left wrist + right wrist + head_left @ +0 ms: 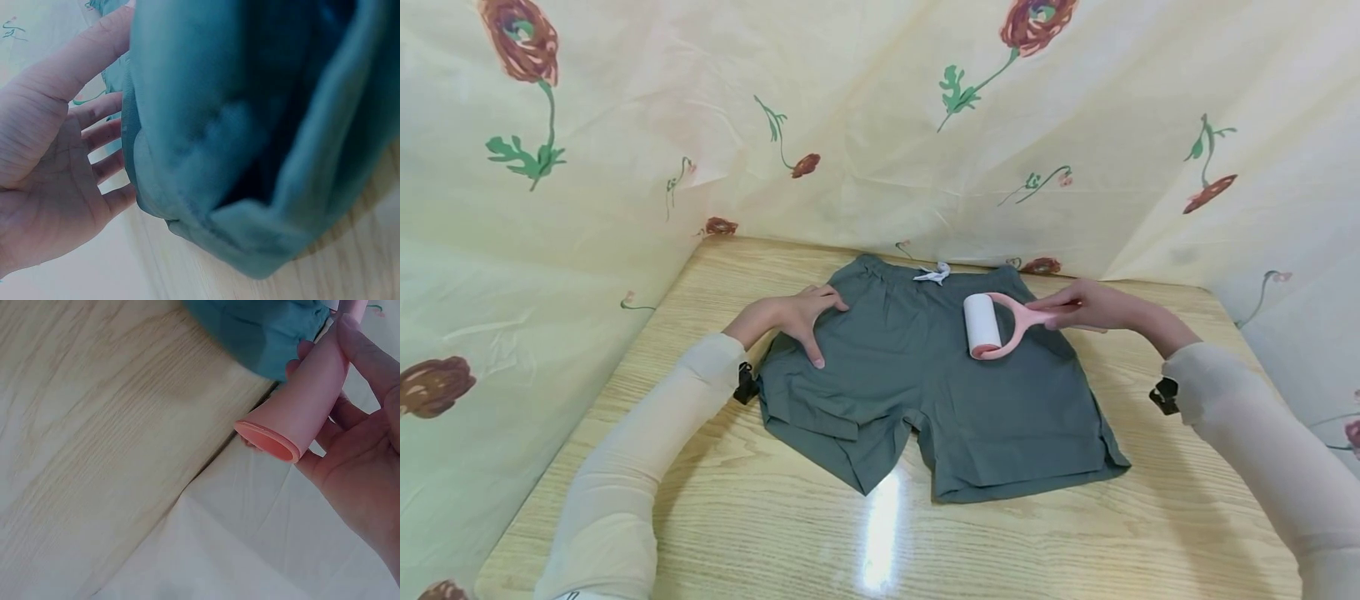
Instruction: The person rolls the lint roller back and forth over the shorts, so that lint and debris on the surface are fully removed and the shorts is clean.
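Shorts (pixel 880 358) spread on a wood-grain table (pixel 760 521), pink lint roller (pixel 982 323) over the upper right part.

Cloth looks light, soft and floppy, probably slidey on that smooth top, so imo hold it flat near the waistband (pixel 891 273) rather than tugging a hem. Left hand (pixel 799 315) is spread wide, thumb well away from the fingers, touching the left side without gripping. Right hand (pixel 1092 303) has thumb and fingers round the handle (pixel 303 403), best grab spot since it looks like stiff, light plastic. Can't tell if the white roll's actually touching fabric.
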A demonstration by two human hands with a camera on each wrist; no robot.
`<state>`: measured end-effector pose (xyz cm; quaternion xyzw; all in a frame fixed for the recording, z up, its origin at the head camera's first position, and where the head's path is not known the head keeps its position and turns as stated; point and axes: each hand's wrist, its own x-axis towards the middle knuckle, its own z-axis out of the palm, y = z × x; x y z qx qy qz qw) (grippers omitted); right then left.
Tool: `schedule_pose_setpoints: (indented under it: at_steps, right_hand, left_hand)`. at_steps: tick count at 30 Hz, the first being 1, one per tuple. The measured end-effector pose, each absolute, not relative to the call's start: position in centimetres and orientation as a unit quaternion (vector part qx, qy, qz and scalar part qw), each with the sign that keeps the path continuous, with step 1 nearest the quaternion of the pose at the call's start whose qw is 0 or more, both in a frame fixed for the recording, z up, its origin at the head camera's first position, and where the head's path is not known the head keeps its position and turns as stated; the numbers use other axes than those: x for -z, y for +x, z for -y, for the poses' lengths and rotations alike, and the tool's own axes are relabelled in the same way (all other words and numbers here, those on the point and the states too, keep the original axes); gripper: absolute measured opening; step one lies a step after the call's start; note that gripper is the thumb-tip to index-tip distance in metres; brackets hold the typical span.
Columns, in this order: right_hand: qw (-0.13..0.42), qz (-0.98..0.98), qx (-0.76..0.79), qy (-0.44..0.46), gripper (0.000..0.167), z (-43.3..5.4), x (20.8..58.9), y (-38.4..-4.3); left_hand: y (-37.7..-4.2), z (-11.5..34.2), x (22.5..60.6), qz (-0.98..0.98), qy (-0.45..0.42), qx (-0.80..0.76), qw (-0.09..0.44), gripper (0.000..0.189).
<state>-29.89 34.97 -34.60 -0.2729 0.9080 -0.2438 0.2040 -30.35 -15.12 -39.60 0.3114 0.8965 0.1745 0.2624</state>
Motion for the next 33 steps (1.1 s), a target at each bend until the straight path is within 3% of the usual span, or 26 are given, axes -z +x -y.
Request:
schedule_pose_setpoints:
  at_steps: [33]
  right_hand:
    - [0.178,-0.938,0.205,-0.216,0.049,-41.6,33.4,-27.3]
  left_hand:
    - [-30.3,15.0,39.5,-0.896,0.312,-0.174,0.263,0.106]
